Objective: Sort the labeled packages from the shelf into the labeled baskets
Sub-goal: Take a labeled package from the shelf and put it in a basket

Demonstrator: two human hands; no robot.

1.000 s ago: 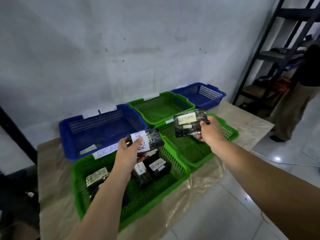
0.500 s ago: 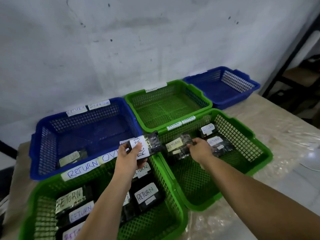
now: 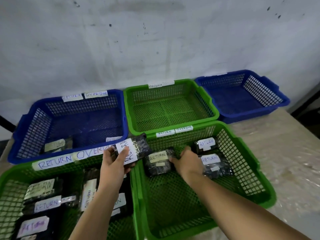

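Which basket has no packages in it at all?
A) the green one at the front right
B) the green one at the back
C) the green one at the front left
B: the back green basket shows only bare mesh, while the front right basket and the front left basket both hold black packages with RETURN labels.
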